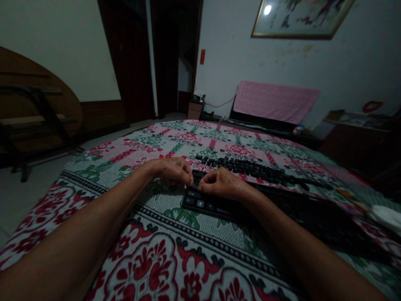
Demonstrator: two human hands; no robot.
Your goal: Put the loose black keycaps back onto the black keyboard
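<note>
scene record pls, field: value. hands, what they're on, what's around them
surface: floral cloth, red, green and white
left hand: fingers curled, tips at the keyboard's far left corner
right hand: fingers curled, tips close to the left hand's
keyboard: black, flat on the cloth, keys in place at its left end
loose keycaps: black, in rows just beyond the keyboard
pinched item: too dark to tell
background: pink cloth, framed picture

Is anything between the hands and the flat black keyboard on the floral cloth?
Nothing visible: the left hand and right hand meet at the left end of the flat black keyboard; loose black keycaps lie beyond it.
</note>
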